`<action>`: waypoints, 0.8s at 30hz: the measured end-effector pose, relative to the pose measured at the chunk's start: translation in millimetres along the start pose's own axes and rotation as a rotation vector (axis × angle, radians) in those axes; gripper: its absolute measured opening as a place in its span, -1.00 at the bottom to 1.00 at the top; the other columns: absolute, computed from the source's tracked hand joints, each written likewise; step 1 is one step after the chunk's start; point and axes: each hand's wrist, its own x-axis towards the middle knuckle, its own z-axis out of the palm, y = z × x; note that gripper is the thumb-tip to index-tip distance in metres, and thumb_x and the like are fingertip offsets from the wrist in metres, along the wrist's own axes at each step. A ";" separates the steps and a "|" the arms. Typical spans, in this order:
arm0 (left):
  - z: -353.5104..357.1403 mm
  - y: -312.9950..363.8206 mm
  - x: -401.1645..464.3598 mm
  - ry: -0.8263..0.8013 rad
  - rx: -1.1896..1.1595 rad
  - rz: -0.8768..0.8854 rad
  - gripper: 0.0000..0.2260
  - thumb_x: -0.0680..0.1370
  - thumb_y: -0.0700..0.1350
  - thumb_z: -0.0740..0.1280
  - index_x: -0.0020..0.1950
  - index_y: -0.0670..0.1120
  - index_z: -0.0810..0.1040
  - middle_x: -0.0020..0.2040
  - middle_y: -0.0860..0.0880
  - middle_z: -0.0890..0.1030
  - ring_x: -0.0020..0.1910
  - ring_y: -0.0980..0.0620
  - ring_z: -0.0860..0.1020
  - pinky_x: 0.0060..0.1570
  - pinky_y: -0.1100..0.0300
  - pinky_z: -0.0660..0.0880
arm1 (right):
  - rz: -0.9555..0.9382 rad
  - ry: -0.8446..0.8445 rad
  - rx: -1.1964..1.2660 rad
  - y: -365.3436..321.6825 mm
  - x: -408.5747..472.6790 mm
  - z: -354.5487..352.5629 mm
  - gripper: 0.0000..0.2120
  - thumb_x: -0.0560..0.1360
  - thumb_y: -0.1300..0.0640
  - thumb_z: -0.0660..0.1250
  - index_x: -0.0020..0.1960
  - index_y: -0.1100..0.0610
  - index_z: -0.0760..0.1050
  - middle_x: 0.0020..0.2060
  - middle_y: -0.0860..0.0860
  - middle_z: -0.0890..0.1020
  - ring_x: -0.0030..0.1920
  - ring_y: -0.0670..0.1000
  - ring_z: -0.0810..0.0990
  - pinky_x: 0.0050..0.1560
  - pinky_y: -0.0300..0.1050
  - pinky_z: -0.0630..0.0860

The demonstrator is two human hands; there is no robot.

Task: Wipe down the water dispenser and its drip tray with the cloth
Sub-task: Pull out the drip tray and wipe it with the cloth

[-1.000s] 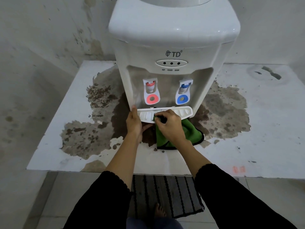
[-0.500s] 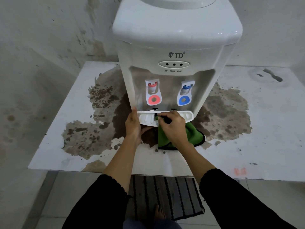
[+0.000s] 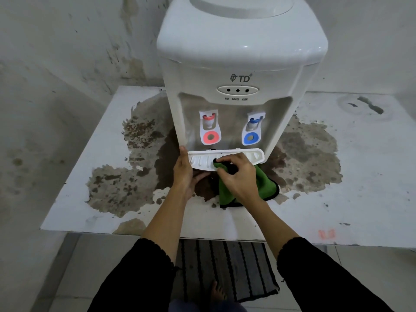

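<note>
The white ribbed plastic drip tray (image 3: 225,159) sits at the base of the white tabletop water dispenser (image 3: 236,86), which stands on the stained white bench (image 3: 360,176). The left hand (image 3: 183,174) braces the tray's left end, its grip closed on that edge. The right hand (image 3: 238,176) has its grip clamped on the green black-edged microfibre cloth (image 3: 258,188), pressing a bunched corner onto the tray while the rest of the cloth trails onto the bench. Risk: excessive wiping pressure may unseat or tip the tray; the trailing cloth may pick up bench grime and transfer it. Legible markings: "TD"; "HOT", "POWER", "WARM".
</note>
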 end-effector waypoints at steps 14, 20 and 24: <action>5.3 -9.4 1.2 0.040 0.017 -0.007 -0.62 0.60 0.13 0.11 0.28 -0.06 0.45 0.14 -0.15 0.60 0.06 -0.07 0.60 -0.05 0.08 0.59 | 0.128 -0.074 -0.177 -16.6 12.7 24.5 -0.73 0.45 0.16 0.34 0.13 0.20 0.57 0.03 0.08 0.65 0.01 0.02 0.59 0.05 -0.34 0.36; 4.8 -4.4 3.5 0.087 0.001 0.042 -0.68 0.61 0.10 0.12 0.23 -0.05 0.47 0.03 -0.09 0.61 -0.06 -0.01 0.60 -0.19 0.16 0.58 | 0.036 -0.209 -0.280 -19.2 9.7 27.5 -0.73 0.55 0.21 0.23 0.21 0.25 0.50 0.20 0.14 0.44 0.10 0.10 0.51 0.21 -0.16 0.39; 1.1 -4.4 4.6 0.081 -0.003 0.018 -0.63 0.60 0.13 0.11 0.26 -0.06 0.47 0.06 -0.11 0.63 0.02 -0.06 0.61 -0.18 0.13 0.59 | -0.051 -0.248 -0.222 -14.6 5.2 21.4 -0.77 0.51 0.25 0.28 0.13 0.27 0.56 0.10 0.14 0.47 0.06 0.06 0.50 0.15 -0.30 0.35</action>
